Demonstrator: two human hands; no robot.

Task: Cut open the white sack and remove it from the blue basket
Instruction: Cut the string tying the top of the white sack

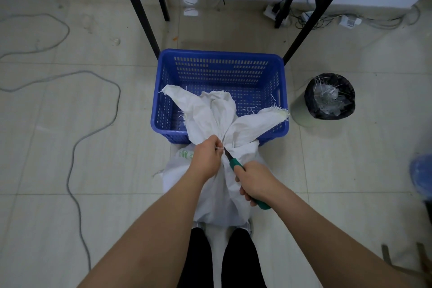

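Both our forearms reach down from the bottom of the view, over our dark trouser legs, toward the white sack (219, 184) standing on the tiled floor between our feet and the blue basket (219, 70).

Our right hand (253, 181) is curled tight round the green handle of a knife (236, 165), the blade angled up and left into the sack's gathered neck. Our left hand (205, 159) pinches a thin white tie (219, 148) at that neck, its fingers just beside the blade.

We judge that closeness to be the main risk. If the tie gives way suddenly, the blade could jump toward the left fingers. A push too deep could slit the cloth below and spill whatever the sack holds. Pulling hard on the tie could also tip the sack.

The neck sits right between the two grips, with the sack's body below them on the near side. Beyond the hands, the frayed top flaps fan out over the basket's near rim, and the basket's inside shows nothing else.

Farther right stands a small bin (329, 97) with a black liner. Black table legs (142, 11) rise behind the basket.
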